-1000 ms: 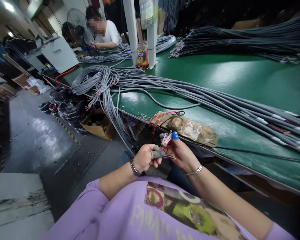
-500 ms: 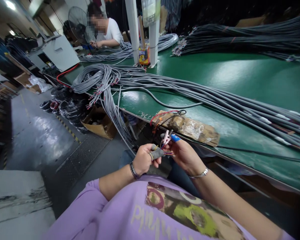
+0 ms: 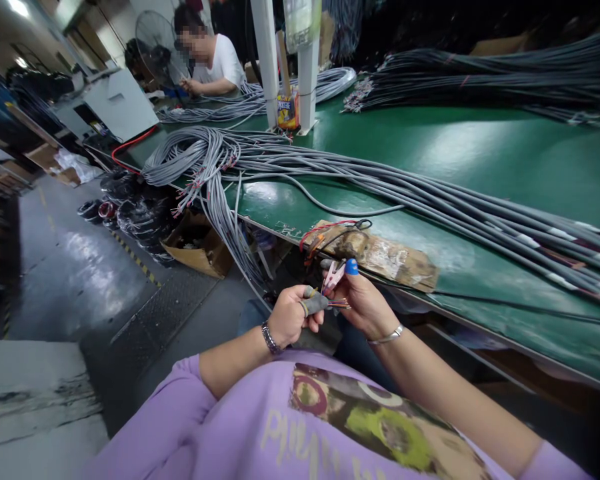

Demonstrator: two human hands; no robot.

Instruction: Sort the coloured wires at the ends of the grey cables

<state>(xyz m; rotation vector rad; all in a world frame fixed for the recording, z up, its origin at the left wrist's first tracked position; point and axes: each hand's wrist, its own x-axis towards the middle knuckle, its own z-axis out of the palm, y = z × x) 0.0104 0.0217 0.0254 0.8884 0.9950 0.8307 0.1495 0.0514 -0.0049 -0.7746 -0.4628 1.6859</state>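
Observation:
Grey finger covers sit on the thumb and a finger of my left hand (image 3: pixel 296 313), which is closed around a bunch of thin coloured wires (image 3: pixel 340 303). Their bare-looking ends stick out to the right. Close beside it, my right hand (image 3: pixel 367 303), with blue tape on the thumb, pinches a pale pink clip (image 3: pixel 333 275). The clip points down at a slant towards the wires; whether its jaws are on one of them I cannot make out. Just beyond the hands, a worn wooden board (image 3: pixel 385 257) lies at the table edge, with red and black leads at its left end.
Long grey cables (image 3: pixel 330 167) run across the green table (image 3: pixel 480 147), some hanging over its front edge. Black cable bundles (image 3: pixel 480 80) lie at the back right. A white post (image 3: pixel 307 87) stands on the table. A co-worker (image 3: pixel 215 63) sits beyond, near a fan.
My right hand has shifted slightly, its blue-taped thumb now more upright, and the pink clip leans further to the right. The left hand keeps its hold on the wires, nearly still.

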